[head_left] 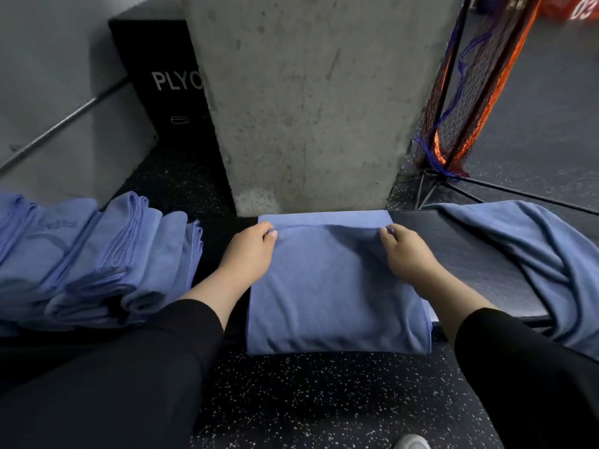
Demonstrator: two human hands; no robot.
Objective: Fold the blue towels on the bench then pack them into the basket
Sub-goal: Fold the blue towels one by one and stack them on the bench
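A folded blue towel (334, 286) lies across the middle of the dark bench (479, 254), its near edge hanging over the bench's front toward the speckled floor (291, 400). The left hand (249, 251) pinches the towel's upper layer near the far left corner, fingers curled onto the cloth; the right hand (405, 251) pinches the same layer near the far right corner, fingers likewise curled. Both forearms come from black sleeves (518, 367). To the left, on the bench, sits a leaning row of folded blue towels (97, 260). To the right an unfolded blue towel (544, 260) lies rumpled. Beyond the bench stands a concrete pillar (308, 102), with a black box (168, 92) marked "PLYO" at its left and an orange and black net (460, 102) at its right.
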